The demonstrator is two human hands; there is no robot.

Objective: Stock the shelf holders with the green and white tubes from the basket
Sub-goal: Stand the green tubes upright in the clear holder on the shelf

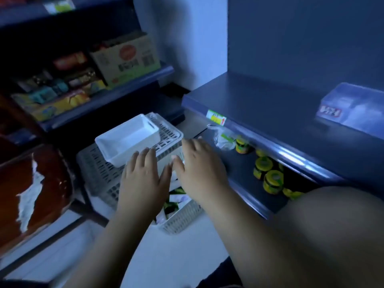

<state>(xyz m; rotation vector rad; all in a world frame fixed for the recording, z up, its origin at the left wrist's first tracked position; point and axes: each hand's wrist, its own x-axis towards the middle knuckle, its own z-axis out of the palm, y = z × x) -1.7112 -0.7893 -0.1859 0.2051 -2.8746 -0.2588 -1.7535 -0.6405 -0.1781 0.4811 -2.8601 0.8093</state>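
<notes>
While both hands hover flat above the basket and hold nothing, the step in hand looks to be the reach down for tubes. The left hand [143, 179] and the right hand [199, 169] are both open, fingers straight and spread, thumbs nearly meeting. To do it well, I would dip one hand inside the rim and gather a few tubes lying the same way. The other hand should steady the basket, which looks light and may slide.

The green and white tubes [174, 201] lie loose in the white slatted basket [182, 218], at 6 o'clock from the hands and mostly hidden beneath them. I cannot tell how many there are. At 10 o'clock a solid white tray [128, 140], seemingly empty, rests on a larger slatted crate [97, 173]. A clear shelf holder [353, 109] sits at 2 o'clock on the upper shelf [270, 104], and its contents are unclear. Yellow-lidded jars [268, 173] stand on the lower shelf at 3 o'clock
</notes>
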